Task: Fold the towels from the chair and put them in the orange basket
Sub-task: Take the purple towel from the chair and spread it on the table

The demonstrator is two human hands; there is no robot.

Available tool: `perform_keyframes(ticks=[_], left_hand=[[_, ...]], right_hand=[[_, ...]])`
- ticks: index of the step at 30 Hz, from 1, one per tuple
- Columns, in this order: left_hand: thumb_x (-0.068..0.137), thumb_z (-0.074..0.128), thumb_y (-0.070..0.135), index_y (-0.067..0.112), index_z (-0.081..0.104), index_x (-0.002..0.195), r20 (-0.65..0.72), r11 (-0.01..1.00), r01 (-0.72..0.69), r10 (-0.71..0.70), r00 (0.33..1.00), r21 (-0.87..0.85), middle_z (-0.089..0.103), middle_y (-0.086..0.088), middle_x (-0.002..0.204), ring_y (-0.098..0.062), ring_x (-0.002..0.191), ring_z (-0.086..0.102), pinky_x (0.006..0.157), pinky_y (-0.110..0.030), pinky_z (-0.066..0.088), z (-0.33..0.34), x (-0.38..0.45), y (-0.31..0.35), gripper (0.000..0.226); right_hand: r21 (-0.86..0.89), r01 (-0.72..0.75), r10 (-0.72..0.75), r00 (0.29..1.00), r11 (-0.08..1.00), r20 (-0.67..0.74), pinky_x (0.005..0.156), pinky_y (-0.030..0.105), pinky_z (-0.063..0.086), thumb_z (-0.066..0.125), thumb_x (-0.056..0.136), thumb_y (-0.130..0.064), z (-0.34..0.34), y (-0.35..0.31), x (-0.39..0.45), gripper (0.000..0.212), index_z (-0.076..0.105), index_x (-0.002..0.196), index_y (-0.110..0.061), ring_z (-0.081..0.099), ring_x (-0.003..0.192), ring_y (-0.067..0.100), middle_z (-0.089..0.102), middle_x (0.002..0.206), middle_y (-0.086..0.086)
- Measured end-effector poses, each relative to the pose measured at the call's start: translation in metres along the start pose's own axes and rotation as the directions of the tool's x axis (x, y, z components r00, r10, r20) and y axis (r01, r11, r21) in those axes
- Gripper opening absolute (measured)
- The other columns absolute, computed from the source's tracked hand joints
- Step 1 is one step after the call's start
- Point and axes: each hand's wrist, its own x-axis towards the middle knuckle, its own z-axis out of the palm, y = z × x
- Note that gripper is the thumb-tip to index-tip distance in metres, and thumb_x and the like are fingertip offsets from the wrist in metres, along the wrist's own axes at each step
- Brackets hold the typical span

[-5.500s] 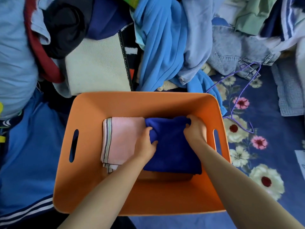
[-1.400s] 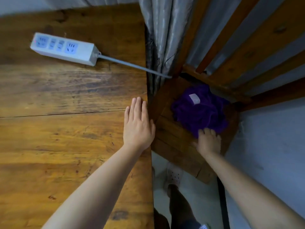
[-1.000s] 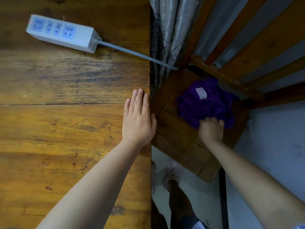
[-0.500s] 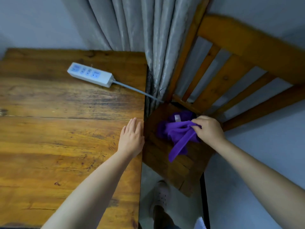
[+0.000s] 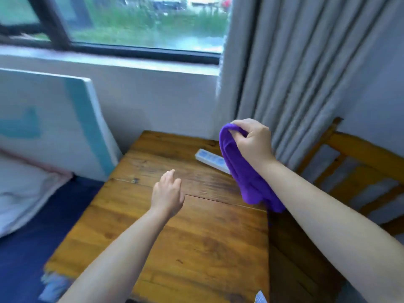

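Gripped a bunched purple towel (image 5: 244, 171) in curled right hand (image 5: 253, 141) fingers above the tabletop (image 5: 196, 237), left hand (image 5: 167, 194) relaxed, holding nothing.

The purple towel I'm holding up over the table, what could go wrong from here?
The purple towel hangs bunched from your right hand, gripped at one end only, so it may unfold unevenly. Its loose end hangs close to the power strip on the wooden table and could drag it. Your left hand holds nothing yet.
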Motion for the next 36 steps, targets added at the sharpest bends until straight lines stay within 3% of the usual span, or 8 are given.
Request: perform_keyframes(ticks=[5,10,17,25,28,30,32,36], left_hand=[[0.095,0.04,0.023,0.011,0.047,0.129,0.03,0.989,0.125,-0.127,0.991,0.075,0.021,-0.009,0.154,-0.021,0.143,0.019,0.108,-0.035,0.032,-0.013,-0.029,-0.125,0.038],[0.097,0.037,0.023,0.009,0.042,0.133,0.194,0.976,0.18,-0.202,0.96,0.124,0.022,-0.01,0.153,-0.024,0.142,0.021,0.106,-0.036,0.034,0.015,-0.054,-0.196,0.04],[0.094,0.043,0.028,0.012,0.039,0.135,0.319,0.995,0.089,-0.097,0.943,0.039,0.032,-0.007,0.147,-0.023,0.136,0.031,0.105,-0.034,0.034,0.078,-0.034,-0.173,0.043],[0.092,0.048,0.041,0.014,0.025,0.145,0.327,0.995,0.086,-0.065,0.943,-0.051,0.023,-0.007,0.153,-0.02,0.143,0.02,0.113,-0.033,0.026,0.133,0.01,-0.125,0.065],[0.085,0.063,0.028,0.003,0.047,0.134,0.22,0.989,0.12,-0.099,0.97,-0.087,0.042,-0.018,0.143,-0.033,0.135,0.037,0.104,-0.046,0.04,0.147,0.027,-0.114,0.056],[0.083,0.067,0.018,0.0,0.055,0.125,0.131,0.984,0.153,-0.139,0.982,-0.097,0.048,-0.025,0.136,-0.041,0.129,0.044,0.098,-0.053,0.043,0.154,0.039,-0.113,0.048],[0.093,0.051,0.024,0.008,0.042,0.138,0.197,0.972,0.23,-0.219,0.956,-0.036,0.032,-0.017,0.15,-0.032,0.142,0.023,0.11,-0.046,0.027,0.156,0.05,-0.114,0.048],[0.097,0.041,0.025,0.015,0.057,0.124,0.209,0.969,0.246,-0.238,0.949,-0.011,0.028,-0.007,0.153,-0.023,0.145,0.011,0.114,-0.039,0.017,0.161,0.064,-0.126,0.032]], right_hand=[[0.224,-0.187,0.135,0.964,0.957,0.229,0.078,0.009,0.041,0.061,0.084,0.0,0.095,-0.057,-0.033,0.022,0.068,0.105,-0.001,0.062,0.09,0.02,0.069,0.103,0.017],[-0.079,-0.291,0.28,0.756,0.953,0.591,0.089,0.015,0.043,0.056,0.086,0.0,0.152,-0.023,-0.102,0.025,0.066,0.109,0.002,0.061,0.107,0.029,0.066,0.115,0.017],[-0.418,-0.311,0.517,0.602,0.854,0.608,0.098,0.024,0.037,0.056,0.086,-0.005,0.153,0.054,-0.142,0.028,0.065,0.112,-0.001,0.057,0.115,0.023,0.065,0.12,0.012],[-0.721,-0.067,0.601,0.609,0.69,0.518,0.116,0.04,0.019,0.058,0.087,-0.024,0.15,0.129,-0.159,0.062,0.031,0.143,-0.02,0.019,0.141,0.025,0.026,0.151,0.007],[-0.801,0.025,0.64,0.586,0.598,0.496,0.117,0.048,0.008,0.056,0.089,-0.025,0.151,0.149,-0.156,0.064,0.024,0.145,-0.023,0.007,0.145,0.028,0.014,0.156,0.008],[-0.8,0.034,0.614,0.621,0.599,0.487,0.111,0.058,0.019,0.072,0.077,-0.02,0.154,0.16,-0.154,0.062,0.048,0.134,-0.017,0.028,0.138,0.036,0.036,0.146,0.017],[-0.777,0.1,0.528,0.679,0.622,0.51,0.087,0.064,0.043,0.091,0.043,-0.011,0.155,0.172,-0.154,0.051,0.074,0.091,-0.01,0.064,0.097,0.04,0.068,0.097,0.02],[-0.735,0.123,0.391,0.782,0.666,0.485,0.065,0.049,0.053,0.088,0.031,0.0,0.153,0.171,-0.145,0.028,0.068,0.049,-0.009,0.061,0.054,0.031,0.059,0.055,0.008]])
